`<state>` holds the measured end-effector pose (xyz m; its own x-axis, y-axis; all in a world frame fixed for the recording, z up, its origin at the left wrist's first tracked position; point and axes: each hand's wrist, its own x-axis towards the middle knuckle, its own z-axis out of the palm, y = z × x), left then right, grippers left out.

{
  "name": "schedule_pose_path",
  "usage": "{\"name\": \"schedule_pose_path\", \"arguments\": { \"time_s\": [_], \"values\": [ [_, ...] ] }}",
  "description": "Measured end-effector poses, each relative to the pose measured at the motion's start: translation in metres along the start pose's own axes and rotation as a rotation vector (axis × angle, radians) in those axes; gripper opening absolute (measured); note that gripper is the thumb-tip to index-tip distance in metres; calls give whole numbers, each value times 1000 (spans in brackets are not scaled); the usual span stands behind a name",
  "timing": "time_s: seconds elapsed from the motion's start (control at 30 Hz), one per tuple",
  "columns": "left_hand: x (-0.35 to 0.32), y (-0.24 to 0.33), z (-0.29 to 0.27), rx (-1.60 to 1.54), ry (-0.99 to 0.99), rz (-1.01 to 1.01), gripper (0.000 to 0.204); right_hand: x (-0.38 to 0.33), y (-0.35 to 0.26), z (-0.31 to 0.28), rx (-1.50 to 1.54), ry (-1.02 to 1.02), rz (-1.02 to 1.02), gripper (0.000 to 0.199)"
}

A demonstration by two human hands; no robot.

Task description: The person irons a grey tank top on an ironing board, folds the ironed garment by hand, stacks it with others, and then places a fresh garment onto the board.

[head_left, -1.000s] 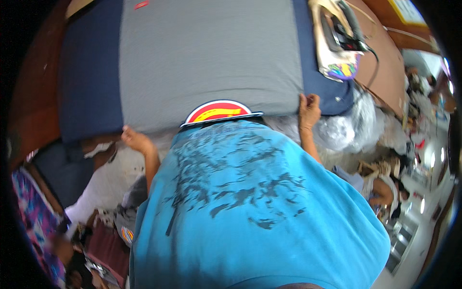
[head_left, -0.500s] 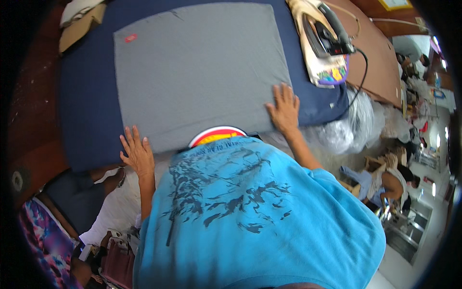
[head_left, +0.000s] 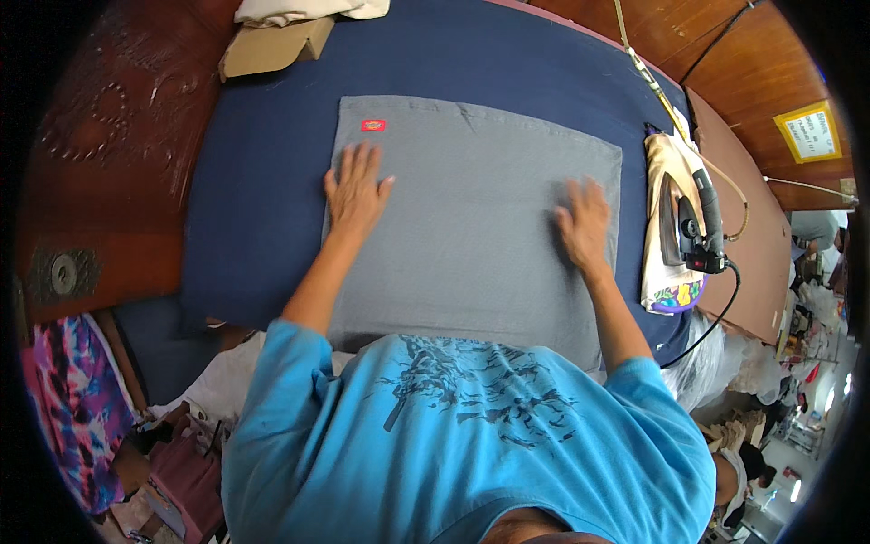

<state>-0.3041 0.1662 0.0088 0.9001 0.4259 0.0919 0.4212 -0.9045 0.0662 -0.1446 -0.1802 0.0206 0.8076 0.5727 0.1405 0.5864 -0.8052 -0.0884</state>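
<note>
A grey piece of fabric [head_left: 471, 227] with a small red label [head_left: 373, 125] near its far left corner lies spread on a table covered in dark blue cloth [head_left: 249, 199]. My left hand [head_left: 358, 192] is over the fabric's left side, just below the label, palm down with fingers outstretched. Over the right part of the fabric is my right hand [head_left: 585, 222], slightly blurred, its fingers also extended. Neither hand grips anything. Whether the right palm touches the cloth or hovers, I cannot tell.
A steam iron [head_left: 698, 222] rests on a cream padded cloth [head_left: 660, 263] to the right, its cable and hose trailing. An open cardboard box [head_left: 272, 50] stands at the far left. Brown board [head_left: 743, 236] lies beyond the iron. Plastic wrapping [head_left: 711, 358] bunches at the right edge.
Both hands have left the fabric's near edge and moved farther up over it, the left toward the red label. The view has shifted, showing more of the table's far side.
</note>
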Motion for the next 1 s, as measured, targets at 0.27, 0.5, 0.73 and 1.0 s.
{"name": "schedule_pose_path", "arguments": {
  "time_s": [0.27, 0.5, 0.73, 1.0],
  "values": [
    [123, -43, 13, -34, -111, -61, 50, 88, 108, 31, -131, -36, 394, 63],
    [145, -91, 5, -393, -42, -240, 42, 90, 155, -98, -494, 89, 385, 67],
    [168, -92, -10, -950, -438, -408, 37, 61, 253, -134, 63, -128, 527, 49],
    [178, -104, 2, -1053, -505, -153, 30, 54, 222, -137, 90, -85, 586, 42]
  ]
}}
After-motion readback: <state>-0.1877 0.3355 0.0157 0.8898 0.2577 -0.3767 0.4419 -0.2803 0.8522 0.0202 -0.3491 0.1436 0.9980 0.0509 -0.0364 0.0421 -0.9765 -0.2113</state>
